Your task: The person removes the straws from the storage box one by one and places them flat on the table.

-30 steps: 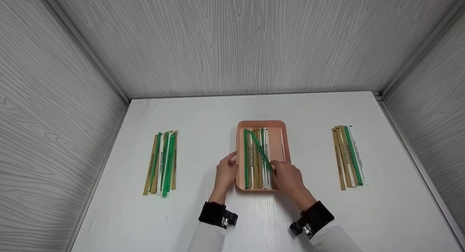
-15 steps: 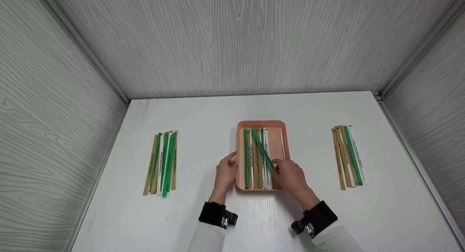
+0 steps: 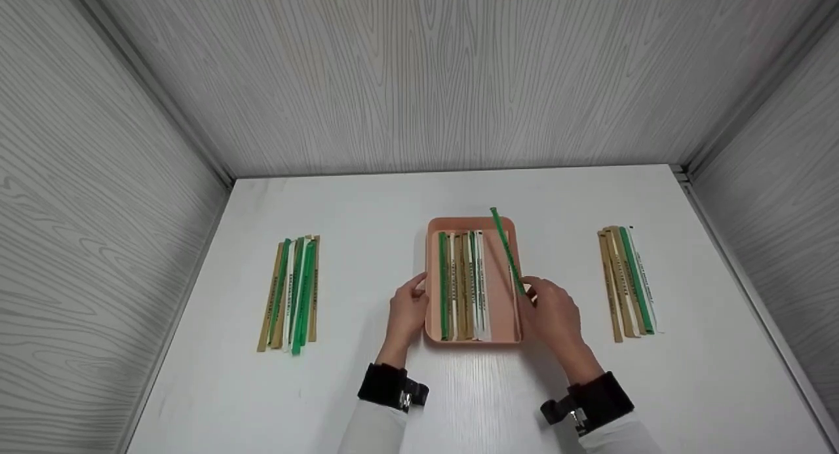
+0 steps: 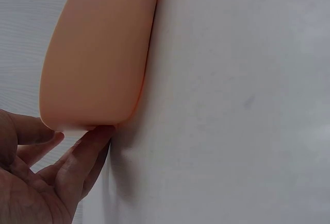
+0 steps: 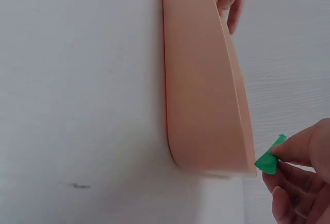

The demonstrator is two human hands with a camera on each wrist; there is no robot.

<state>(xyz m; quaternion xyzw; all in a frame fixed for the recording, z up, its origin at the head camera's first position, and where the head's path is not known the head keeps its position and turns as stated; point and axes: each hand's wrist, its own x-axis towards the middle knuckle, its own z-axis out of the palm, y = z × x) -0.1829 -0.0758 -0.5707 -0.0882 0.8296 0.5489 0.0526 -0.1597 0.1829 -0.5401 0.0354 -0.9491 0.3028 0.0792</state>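
A pink tray (image 3: 499,316) holds a row of green, brown and white paper-wrapped straws (image 3: 465,287) along its left side. A white one lies by its right wall, partly covered. My left hand (image 3: 408,316) holds the tray's left side; in the left wrist view its fingers (image 4: 85,157) meet the outer wall. My right hand (image 3: 554,313) pinches the lower end of a green wrapped straw (image 3: 507,247) between thumb and fingers, over the tray's right rim. The straw slants up to the left, its far tip past the back rim. In the right wrist view its green end (image 5: 269,161) shows at the fingertips.
On the white table (image 3: 367,211), a bundle of green, brown and white wrapped straws (image 3: 290,293) lies to the left. A smaller bundle (image 3: 627,280) lies to the right. Grey wood-grain panels (image 3: 419,80) stand at the back and both sides.
My right hand has lifted the green wrapped straw off the row and carried it rightward to the tray's right rim. My left hand has stayed at the tray.
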